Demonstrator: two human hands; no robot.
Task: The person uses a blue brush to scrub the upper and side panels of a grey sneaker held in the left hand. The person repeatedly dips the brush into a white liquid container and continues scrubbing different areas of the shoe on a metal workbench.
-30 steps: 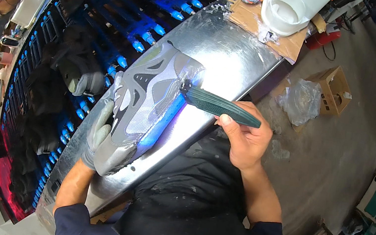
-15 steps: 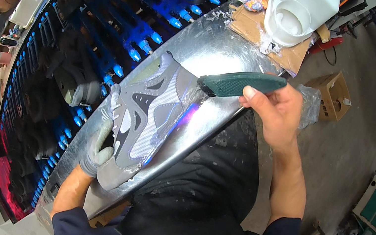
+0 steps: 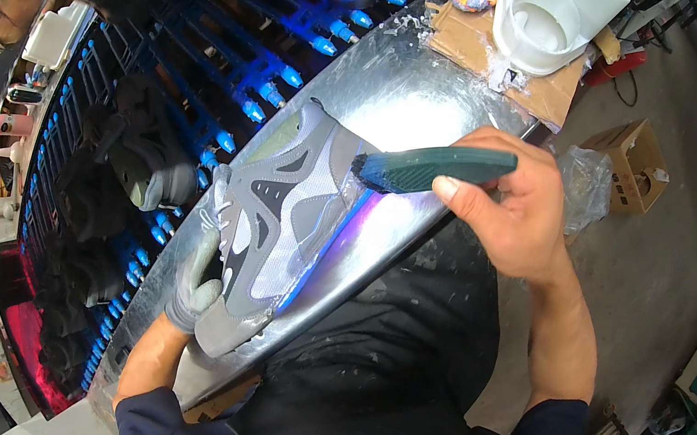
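Note:
A grey sneaker upper [image 3: 300, 200] with white mesh panels lies on its side across the metal ledge, toe end toward me. My left hand [image 3: 196, 279], in a grey glove, is closed around its lace side near the toe. Bare, my right hand [image 3: 518, 206] grips a brush [image 3: 441, 170] with a dark green, textured handle. Its dark bristles touch the upper's lower border near the heel. A wet-looking sheen and blue-violet light show along that border. The underside of the upper is hidden.
Left of the ledge [image 3: 390, 85] runs a rack of blue-tipped rods [image 3: 272, 94] carrying dark shoes [image 3: 150, 150]. A white container [image 3: 540, 28] stands on cardboard [image 3: 462, 47] at the far end. An open carton [image 3: 633, 165] sits on the floor at right. Another person [image 3: 8, 8] is at far left.
The brush tip has moved slightly toward me along the upper's heel border, and its handle is tilted flatter. My left hand keeps its hold. The whole view has shifted a little.

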